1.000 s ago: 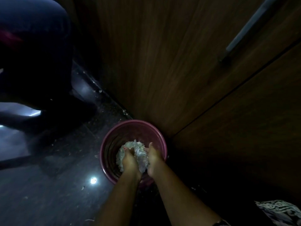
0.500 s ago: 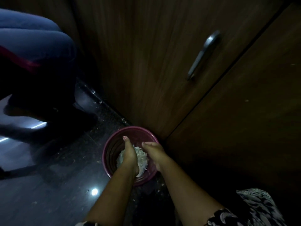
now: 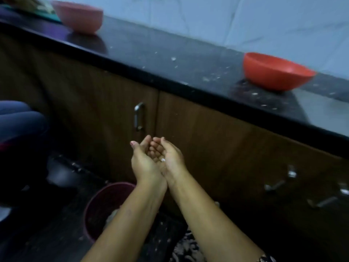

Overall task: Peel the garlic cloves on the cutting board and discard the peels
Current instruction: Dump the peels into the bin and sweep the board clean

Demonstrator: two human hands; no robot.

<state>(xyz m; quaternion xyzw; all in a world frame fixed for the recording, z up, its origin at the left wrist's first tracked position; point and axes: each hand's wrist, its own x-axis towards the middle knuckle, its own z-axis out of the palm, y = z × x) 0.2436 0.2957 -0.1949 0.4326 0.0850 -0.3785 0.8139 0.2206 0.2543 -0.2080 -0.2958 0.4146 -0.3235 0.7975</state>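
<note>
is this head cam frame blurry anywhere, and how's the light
Head view: motion blur smears the red bowl, the pink bowl and the drawer handles; the left hand and right hand are sharper; the floor and bin lie in shadow; the counter shows pale glare at right.

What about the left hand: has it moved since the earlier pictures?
Yes. The left hand rose out of the maroon bin, up towards the cabinet handle.

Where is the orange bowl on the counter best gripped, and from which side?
Probably pinch the near rim, thumb inside, coming from the front of the counter: the orange bowl stands upright, mouth open, and its wide flared wall looks hard to wrap.
</note>
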